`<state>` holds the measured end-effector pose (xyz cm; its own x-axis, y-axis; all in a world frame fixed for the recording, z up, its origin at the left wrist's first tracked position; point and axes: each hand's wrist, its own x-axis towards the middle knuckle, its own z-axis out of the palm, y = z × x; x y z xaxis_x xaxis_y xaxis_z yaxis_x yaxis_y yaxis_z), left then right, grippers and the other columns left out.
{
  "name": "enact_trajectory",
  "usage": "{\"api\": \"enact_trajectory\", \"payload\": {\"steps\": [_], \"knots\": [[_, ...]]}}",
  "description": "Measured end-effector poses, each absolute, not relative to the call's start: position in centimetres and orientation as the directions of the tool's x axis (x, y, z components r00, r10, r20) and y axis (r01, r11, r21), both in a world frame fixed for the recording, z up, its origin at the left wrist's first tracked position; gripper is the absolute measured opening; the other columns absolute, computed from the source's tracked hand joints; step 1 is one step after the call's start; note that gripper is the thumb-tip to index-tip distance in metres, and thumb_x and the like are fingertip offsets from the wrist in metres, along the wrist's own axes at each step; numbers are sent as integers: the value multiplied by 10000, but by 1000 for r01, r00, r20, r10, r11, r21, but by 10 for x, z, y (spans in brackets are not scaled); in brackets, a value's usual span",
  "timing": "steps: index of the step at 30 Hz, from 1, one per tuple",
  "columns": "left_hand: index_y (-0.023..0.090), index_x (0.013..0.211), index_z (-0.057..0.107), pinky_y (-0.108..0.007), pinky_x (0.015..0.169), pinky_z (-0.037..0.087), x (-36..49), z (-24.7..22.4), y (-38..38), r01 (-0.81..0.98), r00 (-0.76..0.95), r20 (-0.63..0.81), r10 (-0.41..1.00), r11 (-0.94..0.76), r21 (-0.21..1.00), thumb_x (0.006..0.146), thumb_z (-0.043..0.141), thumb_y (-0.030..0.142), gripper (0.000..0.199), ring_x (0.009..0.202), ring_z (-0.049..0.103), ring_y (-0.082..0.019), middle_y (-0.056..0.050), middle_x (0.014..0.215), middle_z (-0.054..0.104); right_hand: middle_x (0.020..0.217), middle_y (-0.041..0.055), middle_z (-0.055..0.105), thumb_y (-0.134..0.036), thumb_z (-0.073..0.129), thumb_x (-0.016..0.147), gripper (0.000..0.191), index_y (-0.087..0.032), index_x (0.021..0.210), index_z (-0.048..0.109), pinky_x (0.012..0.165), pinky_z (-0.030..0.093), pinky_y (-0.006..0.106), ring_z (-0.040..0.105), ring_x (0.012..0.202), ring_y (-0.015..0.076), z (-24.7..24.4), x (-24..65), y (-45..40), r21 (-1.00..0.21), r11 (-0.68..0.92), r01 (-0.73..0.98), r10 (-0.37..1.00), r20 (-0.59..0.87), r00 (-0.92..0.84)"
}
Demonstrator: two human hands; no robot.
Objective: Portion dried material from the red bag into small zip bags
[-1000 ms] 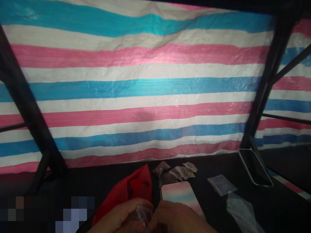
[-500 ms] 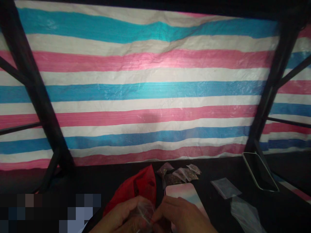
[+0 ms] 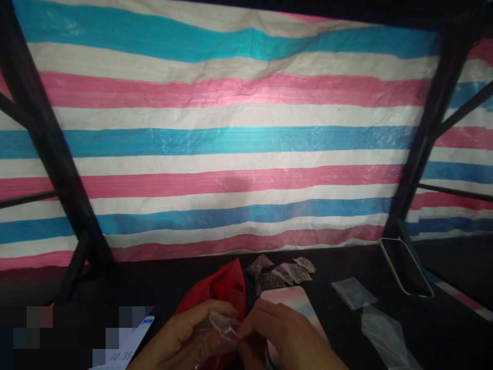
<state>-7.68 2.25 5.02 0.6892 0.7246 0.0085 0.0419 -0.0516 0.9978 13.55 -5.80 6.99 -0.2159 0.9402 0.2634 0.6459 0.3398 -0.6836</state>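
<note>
My left hand (image 3: 179, 334) and my right hand (image 3: 283, 339) meet low in the view, both pinching a small clear plastic bag (image 3: 223, 330) between them. A red cloth or plastic bag (image 3: 227, 288) rises behind my left hand, partly hidden by it. Just beyond my right hand lies a glossy flat slab (image 3: 292, 303), pink and pale blue with reflected stripes. Several small filled packets (image 3: 279, 272) with dark contents sit in a cluster past the red bag.
The black table (image 3: 162, 280) holds a smartphone (image 3: 406, 267) at the far right and flat clear bags (image 3: 353, 293) (image 3: 389, 336) near it. A lit phone screen (image 3: 127, 347) reads 10:35 at lower left. A striped tarpaulin (image 3: 231, 144) hangs on dark metal frame posts (image 3: 50, 144) behind.
My hands have stayed together on the clear bag, which now looks more bunched. The view has shifted slightly, and a lit phone screen has come into sight at lower left.
</note>
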Motion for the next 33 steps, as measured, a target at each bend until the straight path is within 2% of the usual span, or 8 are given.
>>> {"api": "enact_trajectory", "payload": {"steps": [5, 8, 14, 19, 24, 28, 31, 33], "knots": [[270, 1088, 766, -345, 901, 580, -86, 65, 27, 112, 426, 82, 901, -143, 983, 879, 689, 715, 498, 1017, 729, -281, -26, 1053, 803, 1134, 27, 782, -95, 584, 905, 474, -305, 1306, 725, 833, 506, 276, 719, 933, 187, 74, 134, -57, -692, 406, 597, 911, 362, -199], [274, 1103, 757, -347, 866, 591, -97, 73, 25, 136, 283, 121, 951, -165, 977, 865, 630, 793, 585, 951, 723, -276, -26, 1013, 799, 1030, 12, 762, -99, 545, 946, 360, -274, 1193, 741, 790, 494, 268, 687, 861, 166, 67, 146, -54, -705, 357, 613, 923, 367, -116], [272, 1151, 773, -325, 886, 567, -115, 73, 15, 381, 462, 30, 887, -228, 896, 986, 476, 731, 571, 916, 708, -244, -25, 968, 789, 966, 20, 752, -171, 534, 1005, 254, -261, 1017, 771, 812, 492, 297, 690, 900, 195, 56, 160, -40, -669, 292, 684, 905, 424, 28], [252, 1147, 755, -296, 876, 531, -118, 56, 16, 431, 524, -29, 851, -236, 871, 1044, 477, 596, 454, 927, 683, -214, -9, 984, 773, 1135, 16, 786, -85, 555, 980, 321, -264, 1087, 799, 997, 467, 303, 693, 1090, 193, 46, 107, -27, -679, 353, 644, 931, 322, -171], [219, 1051, 712, -325, 849, 489, -128, 46, 20, 515, 422, -19, 906, -222, 828, 1069, 390, 560, 470, 929, 662, -225, -31, 1008, 747, 1190, 78, 813, -164, 550, 1028, 273, -209, 1146, 792, 1047, 448, 427, 719, 1131, 292, 30, 77, -18, -410, 178, 894, 984, 55, -171], [215, 990, 672, -332, 787, 463, -136, 42, 21, 539, 404, -60, 913, -184, 822, 1062, 386, 566, 459, 869, 635, -218, -36, 972, 722, 1239, 169, 785, -69, 480, 1000, 368, -145, 1229, 758, 990, 480, 457, 732, 1122, 336, 29, 78, -8, -262, 95, 960, 995, 2, -98], [209, 972, 672, -343, 811, 440, -140, 40, 19, 557, 397, -28, 917, -217, 802, 1055, 414, 517, 411, 881, 621, -224, -43, 960, 711, 1445, 151, 680, 37, 525, 870, 575, -192, 1367, 700, 1045, 468, 428, 663, 1268, 320, 29, 77, 3, -260, 210, 942, 978, 59, -202], [214, 976, 681, -348, 822, 432, -142, 41, 14, 575, 397, -24, 918, -228, 785, 1050, 418, 502, 397, 898, 627, -231, -50, 977, 717, 1417, 93, 699, 39, 529, 845, 574, -232, 1308, 735, 1077, 452, 395, 642, 1286, 284, 28, 77, 10, -280, 315, 907, 949, 87, -303]]}}
